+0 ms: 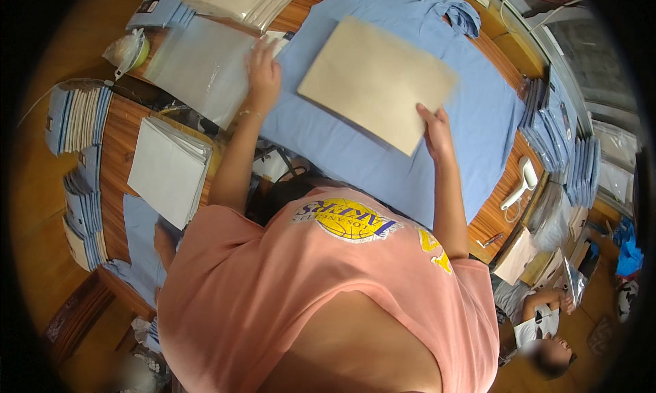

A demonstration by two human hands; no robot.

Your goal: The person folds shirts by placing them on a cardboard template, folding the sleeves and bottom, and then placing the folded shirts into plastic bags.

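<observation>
My right hand pinches the near right corner of a beige cardboard sheet, thumb on top. The sheet lies over or just above a light-blue shirt spread wide across the table; its far edge looks slightly blurred. At the far right of the cloth a bunched, rolled part shows, perhaps the collar. My left hand has its fingers apart, reaching to small white cards beside the shirt. Under its wrist side lie clear plastic bags. Whether the fingertips touch the cards I cannot tell.
A stack of white sheets lies at the left. Folded shirts stand along the left edge, with more packed shirts at the right. A white handled tool rests on the wooden table. Another person sits at the lower right.
</observation>
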